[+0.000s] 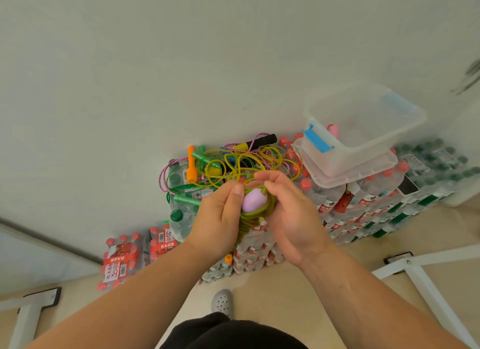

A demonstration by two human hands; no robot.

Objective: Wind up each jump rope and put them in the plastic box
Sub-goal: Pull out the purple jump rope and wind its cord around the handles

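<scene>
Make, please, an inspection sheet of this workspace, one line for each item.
Surface: stacked water packs serve as the table.
Job's things: clear plastic box, no rope seen inside, stands on its lid at the right; tangled rope pile lies left of it; green rope with purple handle is partly wound, in the hands.
Clutter: pink thing behind the box.
Grippers: left hand grips the coil, thumb on top; right hand lies against it, fingers nearly straight.
Cables: nothing seen.
Surroundings: white wall, beige floor, white frame legs, grey shoe.
</scene>
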